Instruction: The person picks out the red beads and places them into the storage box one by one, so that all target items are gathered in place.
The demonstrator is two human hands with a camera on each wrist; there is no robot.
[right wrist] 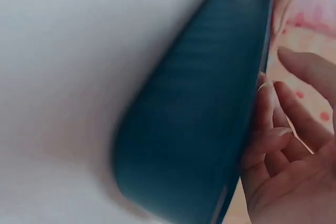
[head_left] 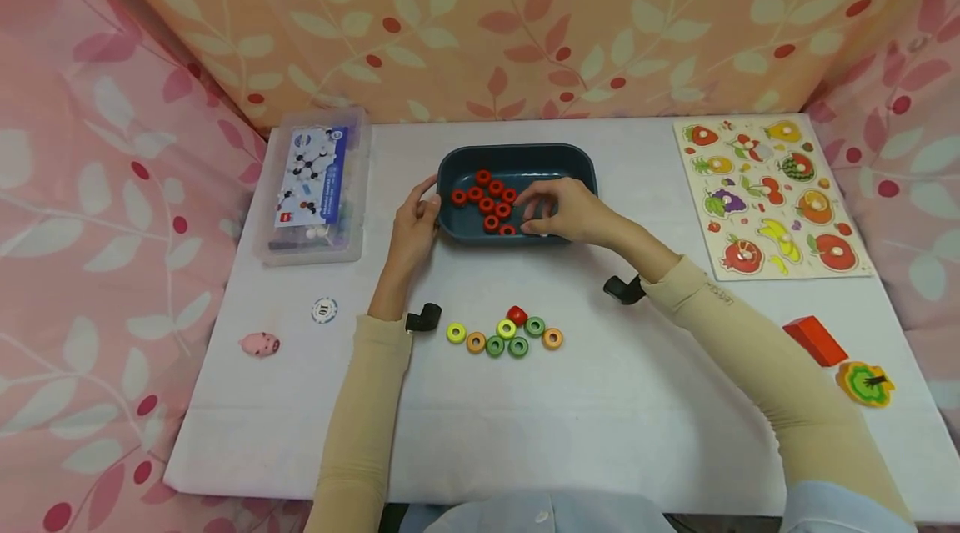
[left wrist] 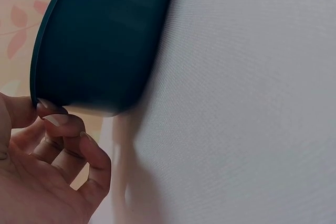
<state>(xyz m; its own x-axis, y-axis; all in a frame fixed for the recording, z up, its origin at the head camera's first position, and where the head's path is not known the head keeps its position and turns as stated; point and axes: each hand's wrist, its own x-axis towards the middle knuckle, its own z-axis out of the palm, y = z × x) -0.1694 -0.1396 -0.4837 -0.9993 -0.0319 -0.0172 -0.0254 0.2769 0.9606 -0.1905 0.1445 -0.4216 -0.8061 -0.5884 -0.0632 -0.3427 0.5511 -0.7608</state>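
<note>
A dark teal rectangular tray [head_left: 517,238] stands near the back of the table with several red ring beads [head_left: 487,205] in it. My left hand [head_left: 414,224] pinches the tray's rim at its left end; the left wrist view shows thumb and fingertips at the rim. Over the tray's right part is my right hand [head_left: 566,209], its fingers relaxed and bent down inside, close to the red beads. In the right wrist view its thumb stands apart from the fingers, while the tray wall [right wrist: 184,114] hides some fingertips. No bead shows between them.
In front of the tray lie green, yellow and orange ring beads [head_left: 495,346] and a red bead [head_left: 517,315]. A clear box [head_left: 352,216], pig figure [head_left: 260,344] and round token [head_left: 325,310] are left; a fruit puzzle board [head_left: 772,199], red block [head_left: 816,340] and tree-patterned piece [head_left: 865,384] right.
</note>
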